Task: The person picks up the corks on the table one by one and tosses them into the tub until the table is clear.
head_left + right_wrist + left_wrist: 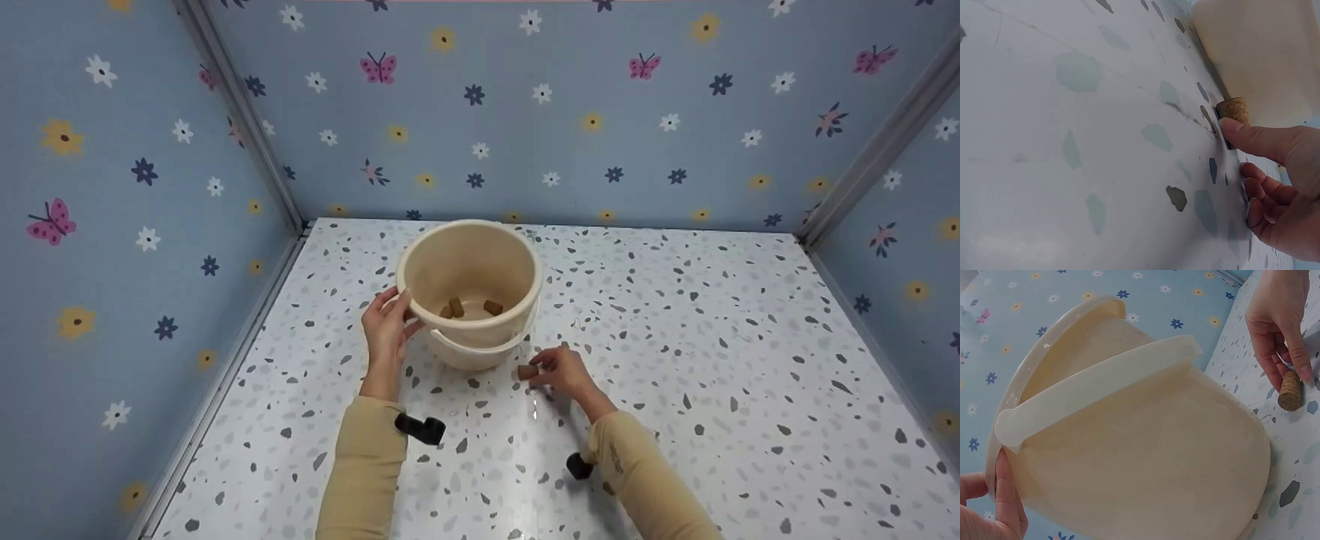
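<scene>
A cream plastic bucket point(480, 360) stands upright on the speckled tabletop, its white handle point(1106, 385) hanging down on the near side. My left hand point(386, 330) grips the bucket's rim at the left, thumb on one side and fingers on the other. To the right of the bucket, my right hand point(564, 372) pinches a brown cork stopper point(528, 372) between thumb and fingers, at the tabletop. Seen from the right wrist, the thumb lies against this cork point(1234, 108), and the fingers behind are partly hidden. Inside the bucket, a few more corks point(493, 307) lie on the bottom.
Blue panels point(510, 120) patterned with flowers and butterflies enclose the white speckled table point(712, 337) at the back and both sides. Grey metal strips point(247, 112) run along the corners. A black wrist camera point(420, 427) sits by the left sleeve, another point(579, 466) by the right.
</scene>
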Action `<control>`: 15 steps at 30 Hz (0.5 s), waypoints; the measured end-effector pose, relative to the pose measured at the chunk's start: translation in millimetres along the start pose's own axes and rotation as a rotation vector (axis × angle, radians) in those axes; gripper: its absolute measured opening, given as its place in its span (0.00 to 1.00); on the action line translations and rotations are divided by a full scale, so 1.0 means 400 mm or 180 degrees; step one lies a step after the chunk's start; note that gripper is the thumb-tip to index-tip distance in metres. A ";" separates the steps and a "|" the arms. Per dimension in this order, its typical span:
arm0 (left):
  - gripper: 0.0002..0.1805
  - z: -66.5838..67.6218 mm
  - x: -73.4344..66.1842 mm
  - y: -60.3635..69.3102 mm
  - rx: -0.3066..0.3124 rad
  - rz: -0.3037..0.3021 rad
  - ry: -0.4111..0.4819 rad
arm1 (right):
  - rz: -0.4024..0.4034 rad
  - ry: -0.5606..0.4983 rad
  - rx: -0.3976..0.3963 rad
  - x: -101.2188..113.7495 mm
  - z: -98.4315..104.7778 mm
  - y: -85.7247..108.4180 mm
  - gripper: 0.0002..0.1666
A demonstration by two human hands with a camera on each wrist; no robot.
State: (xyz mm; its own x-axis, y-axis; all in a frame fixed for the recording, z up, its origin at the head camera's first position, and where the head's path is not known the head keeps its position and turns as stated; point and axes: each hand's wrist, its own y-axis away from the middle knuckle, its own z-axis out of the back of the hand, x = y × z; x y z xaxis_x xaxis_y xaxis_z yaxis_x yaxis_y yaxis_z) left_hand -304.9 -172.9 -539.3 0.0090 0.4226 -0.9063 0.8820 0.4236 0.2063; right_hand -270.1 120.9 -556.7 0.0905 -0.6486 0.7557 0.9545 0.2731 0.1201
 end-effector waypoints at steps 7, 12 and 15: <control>0.19 -0.069 -0.159 0.179 -0.0107 0.0062 0.0005 | 0.0036 -0.0009 -0.0030 -0.006 -0.005 -0.003 0.15; 0.17 -0.048 -0.114 0.124 -0.0048 0.0034 0.0170 | 0.0040 0.0013 -0.0005 -0.008 -0.008 -0.003 0.12; 0.18 -0.027 -0.062 0.067 -0.0037 0.0006 0.0276 | 0.0055 0.0050 0.0014 -0.008 -0.009 -0.003 0.12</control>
State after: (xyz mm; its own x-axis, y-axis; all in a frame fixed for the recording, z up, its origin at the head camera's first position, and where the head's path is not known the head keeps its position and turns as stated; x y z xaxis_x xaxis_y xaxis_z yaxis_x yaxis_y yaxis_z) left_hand -286.6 -163.6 -507.3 -0.0305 0.4909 -0.8707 0.8766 0.4317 0.2127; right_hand -270.5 120.1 -561.4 0.1114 -0.6549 0.7474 0.9515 0.2873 0.1100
